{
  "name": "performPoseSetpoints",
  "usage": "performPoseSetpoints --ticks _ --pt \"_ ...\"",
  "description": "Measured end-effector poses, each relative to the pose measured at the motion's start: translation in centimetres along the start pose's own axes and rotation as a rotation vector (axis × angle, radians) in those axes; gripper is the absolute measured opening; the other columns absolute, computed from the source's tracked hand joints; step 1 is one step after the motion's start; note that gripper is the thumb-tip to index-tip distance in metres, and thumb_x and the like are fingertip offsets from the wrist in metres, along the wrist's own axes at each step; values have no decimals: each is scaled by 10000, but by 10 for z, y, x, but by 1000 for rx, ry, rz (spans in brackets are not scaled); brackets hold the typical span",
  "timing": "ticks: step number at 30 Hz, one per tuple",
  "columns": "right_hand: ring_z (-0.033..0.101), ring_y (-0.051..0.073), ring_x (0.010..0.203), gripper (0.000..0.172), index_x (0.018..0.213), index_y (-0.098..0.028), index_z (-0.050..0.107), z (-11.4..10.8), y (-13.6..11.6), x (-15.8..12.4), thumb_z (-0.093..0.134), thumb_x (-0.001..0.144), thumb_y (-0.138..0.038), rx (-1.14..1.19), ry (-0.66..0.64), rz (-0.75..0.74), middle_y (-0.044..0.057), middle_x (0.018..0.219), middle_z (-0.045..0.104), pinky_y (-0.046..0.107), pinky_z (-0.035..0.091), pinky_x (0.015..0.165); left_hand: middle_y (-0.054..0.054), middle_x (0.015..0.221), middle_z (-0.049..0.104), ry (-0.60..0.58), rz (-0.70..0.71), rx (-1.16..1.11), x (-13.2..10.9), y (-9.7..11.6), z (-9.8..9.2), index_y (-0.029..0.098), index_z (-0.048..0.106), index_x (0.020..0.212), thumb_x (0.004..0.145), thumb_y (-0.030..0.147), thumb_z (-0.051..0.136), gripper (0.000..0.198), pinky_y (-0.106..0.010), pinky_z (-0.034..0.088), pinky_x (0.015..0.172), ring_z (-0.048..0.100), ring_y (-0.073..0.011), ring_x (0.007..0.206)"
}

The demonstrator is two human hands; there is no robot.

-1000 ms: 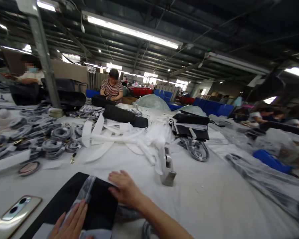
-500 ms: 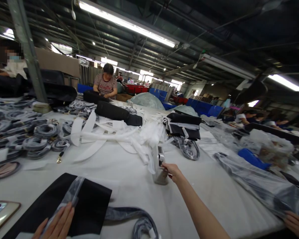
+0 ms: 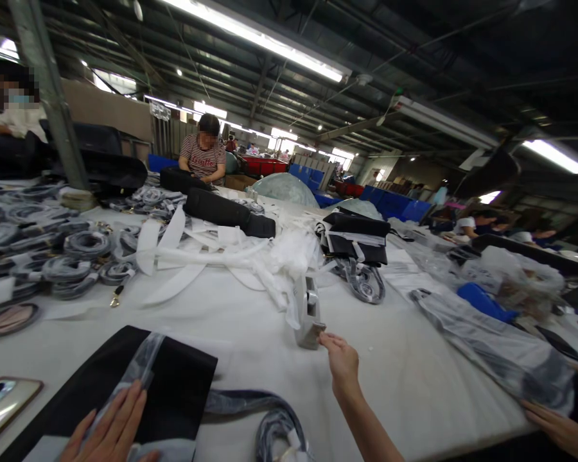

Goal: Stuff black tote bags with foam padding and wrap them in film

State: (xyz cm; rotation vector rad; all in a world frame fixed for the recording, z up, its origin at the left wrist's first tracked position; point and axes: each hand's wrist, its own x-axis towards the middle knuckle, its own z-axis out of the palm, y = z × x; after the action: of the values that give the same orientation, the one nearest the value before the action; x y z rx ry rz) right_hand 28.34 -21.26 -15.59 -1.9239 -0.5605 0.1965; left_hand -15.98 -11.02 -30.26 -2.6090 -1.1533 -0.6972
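Note:
My left hand (image 3: 108,427) lies flat, fingers stretched, on a black bag (image 3: 183,378) and on the clear-plastic-wrapped strip (image 3: 142,366) that crosses it. From the bag's right side a plastic-wrapped strap (image 3: 277,423) runs out and coils on the table. At the front cutting edge of a grey tape dispenser (image 3: 309,317), my right hand (image 3: 341,359) has its thumb and fingers pinched together at the tape end. The tape itself is too thin and clear to make out well.
Coiled wrapped straps (image 3: 87,244) crowd the left, above a phone (image 3: 9,407). White wrapping scraps (image 3: 289,250) and a black bag with its strap (image 3: 356,237) lie beyond the dispenser. A co-worker's hands (image 3: 559,427) hold a plastic-covered piece (image 3: 491,346) at right. Another person (image 3: 203,151) works opposite.
My right hand has moved from the tape roll's side down to the dispenser's front edge, nearer to me. My left hand stays on the bag. The co-worker's hands at right have shifted inward.

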Motion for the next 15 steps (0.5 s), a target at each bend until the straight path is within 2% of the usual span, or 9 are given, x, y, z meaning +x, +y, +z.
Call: performPoseSetpoints --ticks 2,4,6,8,11,14,15 --pt "638 251 789 493 596 -148 695 2 12 -12 612 598 -634 12 -16 29 109 781 703 332 492 739 -129 1436 423 -3 -2 5 1 1 -2 181 528 1304 777 641 468 702 -537 240 1065 411 -340 1287" --pt "626 228 656 557 579 -141 672 5 21 -17 587 592 -691 5 -46 59 96 639 670 313 492 611 -125 1438 422 -5 1 8 2 1 -4 186 528 1303 773 645 475 703 -536 241 1065 407 -339 1290" --pt "581 201 529 592 557 -140 651 7 28 -18 564 595 -724 -29 -66 76 71 518 611 291 444 489 -125 1444 413 -8 12 5 2 0 -5 188 517 1313 776 639 479 702 -540 243 1061 406 -342 1290" --pt "535 187 461 597 526 -147 633 5 31 -16 553 593 -736 -87 -64 77 52 451 563 284 390 434 -130 1447 406 -7 26 -3 2 -1 -5 186 502 1326 783 634 477 704 -543 246 1054 413 -344 1283" --pt "509 196 439 578 453 -170 598 -10 30 -15 544 572 -733 -185 -80 64 41 400 519 298 361 442 -134 1456 393 -22 20 -6 7 1 -15 184 453 1364 803 631 465 717 -543 237 1054 408 -344 1287" --pt "548 243 505 529 461 -191 621 -27 22 -14 521 558 -701 -309 -163 12 62 427 552 329 375 504 -105 1491 339 -142 -3 5 16 9 -42 206 352 1421 843 632 418 721 -509 210 1082 351 -309 1336" --pt "577 264 553 516 525 -203 662 -28 18 -12 496 569 -690 -402 -214 -32 70 478 598 339 391 533 -94 1504 314 -188 -26 5 21 12 -52 207 325 1432 861 624 390 710 -495 199 1095 319 -293 1357"
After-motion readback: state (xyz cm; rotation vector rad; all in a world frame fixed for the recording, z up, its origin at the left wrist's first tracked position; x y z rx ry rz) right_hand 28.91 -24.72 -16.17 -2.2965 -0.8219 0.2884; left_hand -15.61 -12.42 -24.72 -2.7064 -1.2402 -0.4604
